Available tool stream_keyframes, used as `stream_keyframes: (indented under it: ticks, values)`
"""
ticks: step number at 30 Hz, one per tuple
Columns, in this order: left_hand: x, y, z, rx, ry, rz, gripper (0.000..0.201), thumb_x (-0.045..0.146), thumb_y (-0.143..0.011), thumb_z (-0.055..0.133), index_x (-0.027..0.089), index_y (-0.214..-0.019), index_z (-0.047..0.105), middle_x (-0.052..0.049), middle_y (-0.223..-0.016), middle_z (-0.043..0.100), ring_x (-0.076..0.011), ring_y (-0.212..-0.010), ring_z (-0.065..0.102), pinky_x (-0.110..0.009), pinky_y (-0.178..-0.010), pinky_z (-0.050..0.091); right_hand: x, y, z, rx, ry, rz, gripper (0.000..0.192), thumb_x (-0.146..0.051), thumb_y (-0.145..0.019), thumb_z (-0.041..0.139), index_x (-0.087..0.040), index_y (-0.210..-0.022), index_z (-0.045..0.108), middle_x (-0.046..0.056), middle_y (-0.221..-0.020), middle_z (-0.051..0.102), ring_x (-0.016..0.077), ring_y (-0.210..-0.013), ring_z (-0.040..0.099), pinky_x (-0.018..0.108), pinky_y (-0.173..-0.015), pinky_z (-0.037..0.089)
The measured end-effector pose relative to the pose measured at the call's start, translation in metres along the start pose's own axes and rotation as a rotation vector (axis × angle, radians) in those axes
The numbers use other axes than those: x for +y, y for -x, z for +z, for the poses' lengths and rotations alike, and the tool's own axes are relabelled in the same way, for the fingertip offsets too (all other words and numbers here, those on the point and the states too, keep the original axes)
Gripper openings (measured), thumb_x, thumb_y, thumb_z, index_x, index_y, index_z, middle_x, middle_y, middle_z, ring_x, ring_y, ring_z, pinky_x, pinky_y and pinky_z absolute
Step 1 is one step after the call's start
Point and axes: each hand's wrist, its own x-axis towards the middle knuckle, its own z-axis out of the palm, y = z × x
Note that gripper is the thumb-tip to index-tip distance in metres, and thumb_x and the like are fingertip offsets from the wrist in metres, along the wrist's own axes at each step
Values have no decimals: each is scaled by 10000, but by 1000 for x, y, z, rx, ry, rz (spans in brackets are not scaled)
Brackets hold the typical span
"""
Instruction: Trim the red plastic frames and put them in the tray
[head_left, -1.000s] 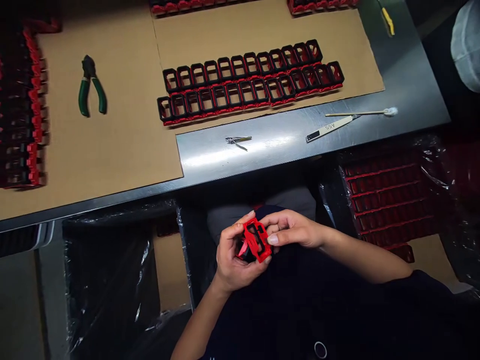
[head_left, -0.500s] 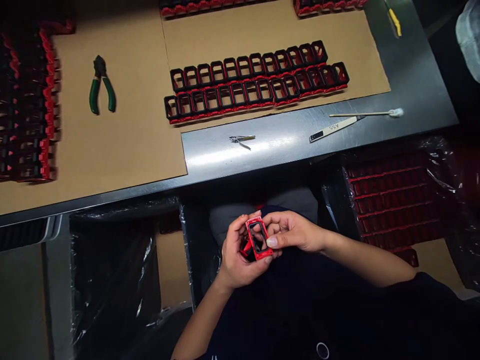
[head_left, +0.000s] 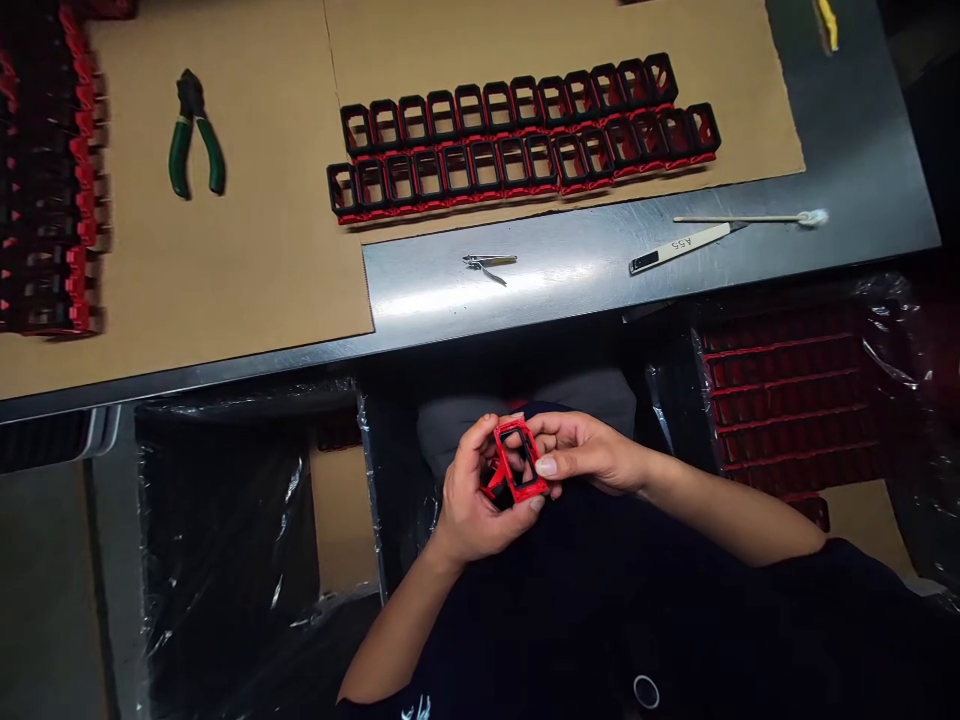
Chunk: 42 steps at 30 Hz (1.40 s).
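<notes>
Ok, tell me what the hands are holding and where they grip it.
Both hands hold one red frame above the lap. The left hand cups its lower left side; the right hand pinches its right edge.

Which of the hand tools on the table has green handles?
The pliers, lying on the cardboard sheet at the left. The nail clipper and the white-handled knife lie on bare metal.

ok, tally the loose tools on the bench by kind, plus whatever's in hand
Green-handled pliers: 1
Metal clipper: 1
White-handled blade marked A55: 1
Swab stick: 1
Yellow item, cut off at the top edge: 1
Red frame, held by left hand and right hand: 1
Total: 6
</notes>
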Motion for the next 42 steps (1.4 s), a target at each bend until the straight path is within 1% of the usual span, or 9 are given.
stream_keyframes:
  ticks: [3,10,16,20,26,28,33,37,42]
  values:
    - [0,0,0,-2,-24,-11,793,397,-834,753,219,-1486,339,-196,-1338,638,-284,-1177,687,-441,-969,595,1,0,0,18,2,-7,501,-388,-751,876,-120,-1122,670,13,-820,676,86,-616,630,173,-558,525]
    - [1,-1,0,1,-57,-49,779,406,-818,770,214,-1461,376,-167,-1303,675,-271,-1146,705,-417,-977,594,3,1,-1,44,5,3,494,-409,-764,867,-115,-1102,659,10,-769,685,88,-589,629,176,-560,508]
    - [2,1,0,-1,-64,-80,746,364,-817,749,208,-1449,386,-143,-1252,693,-218,-942,746,-334,-806,632,4,0,-1,56,17,-10,481,-399,-748,874,-123,-1083,667,3,-771,677,92,-617,617,189,-579,497]
    - [3,1,0,-3,-56,-110,742,325,-800,752,221,-1439,390,-141,-1279,677,-208,-909,743,-335,-811,624,4,0,0,71,21,-20,470,-393,-746,875,-126,-1075,671,7,-783,677,94,-635,604,201,-595,488]
    - [4,0,0,4,-76,-108,715,313,-799,745,211,-1420,407,-103,-1126,725,-189,-842,739,-303,-761,623,6,-2,-1,77,29,-5,472,-409,-732,881,-133,-1048,663,4,-766,683,100,-631,607,215,-613,488]
    - [4,-1,-1,9,-83,-98,711,311,-800,748,219,-1420,413,-102,-1147,722,-180,-834,740,-292,-757,622,7,-2,-2,78,31,-1,477,-411,-732,879,-132,-1051,661,6,-768,687,100,-629,608,214,-612,486]
    - [3,0,-1,6,-113,-93,727,319,-797,751,217,-1433,414,-125,-1228,707,-196,-880,753,-303,-785,630,7,-2,-2,78,17,-4,474,-387,-734,876,-126,-1065,659,13,-787,690,102,-645,614,215,-620,492]
    - [-1,3,-2,9,-155,-76,760,300,-789,750,209,-1461,404,-145,-1304,677,-242,-1041,740,-353,-901,620,8,-3,-1,83,-1,-27,447,-352,-724,882,-135,-1052,669,23,-859,698,106,-710,632,200,-629,493]
    - [-6,6,-3,17,-210,-82,775,339,-781,758,206,-1466,422,-146,-1303,675,-263,-1097,722,-369,-929,612,9,-2,0,87,-10,-32,448,-357,-720,882,-140,-1051,672,35,-892,705,120,-738,643,205,-625,499]
